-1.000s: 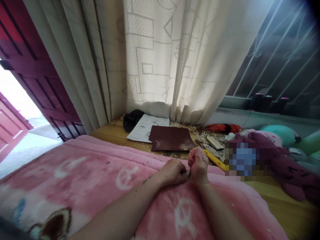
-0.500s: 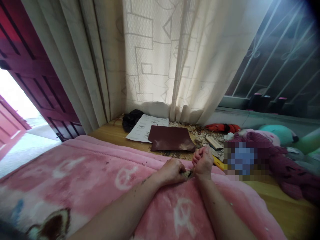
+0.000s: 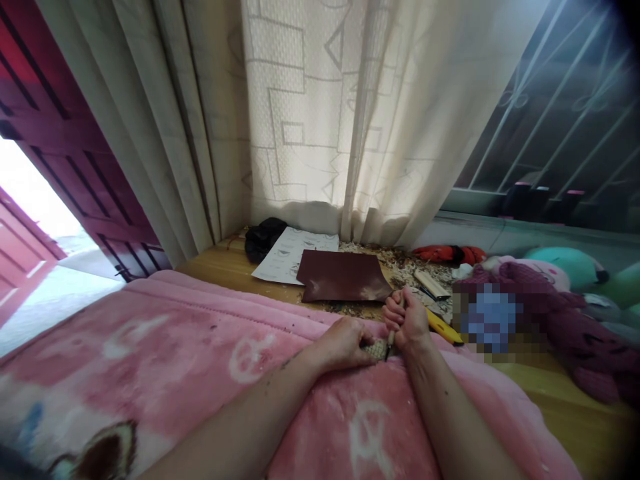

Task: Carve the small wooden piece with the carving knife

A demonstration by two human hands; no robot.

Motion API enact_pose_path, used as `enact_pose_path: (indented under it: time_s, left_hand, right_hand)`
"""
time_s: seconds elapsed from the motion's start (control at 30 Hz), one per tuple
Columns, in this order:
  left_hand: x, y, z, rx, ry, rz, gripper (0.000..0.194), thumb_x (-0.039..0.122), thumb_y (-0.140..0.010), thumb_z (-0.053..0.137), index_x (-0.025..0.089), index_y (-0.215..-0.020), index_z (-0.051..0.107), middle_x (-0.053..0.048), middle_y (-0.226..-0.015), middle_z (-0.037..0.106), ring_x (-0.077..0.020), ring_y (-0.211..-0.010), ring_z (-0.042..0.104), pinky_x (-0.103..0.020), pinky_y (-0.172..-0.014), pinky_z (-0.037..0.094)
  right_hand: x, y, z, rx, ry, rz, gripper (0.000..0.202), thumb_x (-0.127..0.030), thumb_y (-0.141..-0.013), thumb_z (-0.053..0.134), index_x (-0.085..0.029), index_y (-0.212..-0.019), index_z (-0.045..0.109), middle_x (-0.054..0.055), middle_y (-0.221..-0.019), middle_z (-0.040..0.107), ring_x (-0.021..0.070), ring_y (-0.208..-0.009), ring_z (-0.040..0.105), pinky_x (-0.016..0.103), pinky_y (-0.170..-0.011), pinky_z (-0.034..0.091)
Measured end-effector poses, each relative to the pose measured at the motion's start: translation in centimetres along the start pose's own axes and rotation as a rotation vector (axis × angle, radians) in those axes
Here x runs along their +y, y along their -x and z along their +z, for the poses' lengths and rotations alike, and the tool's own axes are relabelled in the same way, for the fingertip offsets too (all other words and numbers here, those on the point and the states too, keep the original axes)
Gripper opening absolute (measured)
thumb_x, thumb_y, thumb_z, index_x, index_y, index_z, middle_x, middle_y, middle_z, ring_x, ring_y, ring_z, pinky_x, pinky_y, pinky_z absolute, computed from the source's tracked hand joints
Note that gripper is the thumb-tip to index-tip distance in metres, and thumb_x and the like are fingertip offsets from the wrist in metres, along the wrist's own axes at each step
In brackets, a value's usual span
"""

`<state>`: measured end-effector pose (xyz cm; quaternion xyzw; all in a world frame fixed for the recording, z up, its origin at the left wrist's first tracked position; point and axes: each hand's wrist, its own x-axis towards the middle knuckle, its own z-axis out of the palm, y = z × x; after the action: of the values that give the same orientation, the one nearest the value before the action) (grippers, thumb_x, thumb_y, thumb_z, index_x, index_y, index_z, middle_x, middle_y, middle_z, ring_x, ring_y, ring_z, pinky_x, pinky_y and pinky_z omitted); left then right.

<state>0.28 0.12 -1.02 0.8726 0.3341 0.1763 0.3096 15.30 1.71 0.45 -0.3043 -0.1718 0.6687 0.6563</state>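
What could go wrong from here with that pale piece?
A slip is one risk: the slim tool in the right hand has its dark tip close to the left hand and might nick it. The pale piece is small, so it could twist in the left hand's grip. The tip points down toward the pink blanket and might snag it.

Paper (image 3: 277,257): left of the sheet (image 3: 345,277), partly under it;
Bag (image 3: 263,241): left of paper;
Shavings (image 3: 400,260): behind and right of sheet;
Blanket (image 3: 195,353): before sheet, beneath left hand (image 3: 345,343), right hand (image 3: 407,320)
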Motion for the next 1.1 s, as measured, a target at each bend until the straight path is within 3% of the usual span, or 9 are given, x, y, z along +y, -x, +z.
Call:
enact_pose_path:
  time_s: [0.2,0.53,1.1]
  left_hand:
    - [-0.3,0.0,0.1,0.014,0.008,0.008,0.012,0.021,-0.063,0.057,0.012,-0.056,0.053,0.006,-0.053,0.038,-0.007,-0.055,0.033,-0.019,-0.052,0.024]
    - [-0.5,-0.1,0.1,0.008,-0.006,0.02,0.01,0.022,-0.063,0.06,0.013,-0.06,0.057,0.006,-0.054,0.043,-0.0075,-0.055,0.036,-0.02,-0.052,0.024]
    - [0.1,0.1,-0.3,0.001,-0.035,0.031,0.01,0.024,-0.066,0.06,0.014,-0.062,0.059,0.006,-0.054,0.043,-0.0076,-0.055,0.036,-0.02,-0.054,0.025]
  right_hand:
    - [-0.3,0.4,-0.1,0.018,-0.037,-0.126,0.033,-0.038,-0.083,0.042,-0.019,-0.056,0.035,-0.01,-0.036,0.021,0.0051,-0.029,0.011,0.014,-0.025,0.011]
    - [-0.4,0.9,0.1,0.132,0.012,-0.345,0.032,-0.042,-0.081,0.043,-0.02,-0.058,0.033,-0.01,-0.037,0.023,0.0059,-0.028,0.014,0.015,-0.026,0.012]
    - [-0.4,1.2,0.8,0.193,0.008,-0.42,0.033,-0.043,-0.081,0.043,-0.02,-0.058,0.034,-0.01,-0.037,0.025,0.0056,-0.028,0.015,0.016,-0.026,0.012]
